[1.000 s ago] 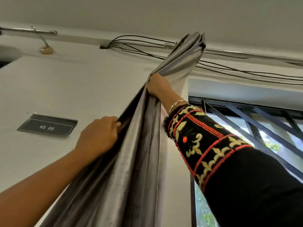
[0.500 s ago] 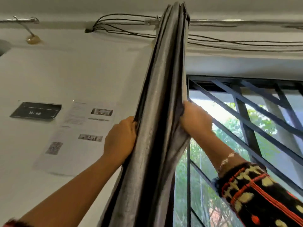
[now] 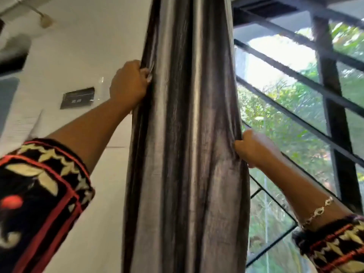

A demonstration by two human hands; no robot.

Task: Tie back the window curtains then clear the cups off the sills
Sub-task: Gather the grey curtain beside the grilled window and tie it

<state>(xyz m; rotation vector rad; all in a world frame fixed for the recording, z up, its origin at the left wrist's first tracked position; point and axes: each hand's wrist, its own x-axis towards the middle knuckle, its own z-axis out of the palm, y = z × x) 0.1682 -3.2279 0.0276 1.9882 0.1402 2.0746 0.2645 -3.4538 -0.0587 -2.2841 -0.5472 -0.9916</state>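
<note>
Curtain (image 3: 183,154) gathered into bunch, left hand (image 3: 128,85) and right hand (image 3: 254,148) fingers pinching its edges; next needs tie-back, none visible.

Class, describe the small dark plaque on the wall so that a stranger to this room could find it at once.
Start at the gathered grey curtain hanging in the middle, then move left past the left hand gripping its edge. On the white wall just beyond sits the plaque: the only small dark rectangle with pale lettering, too blurred to read.
</note>
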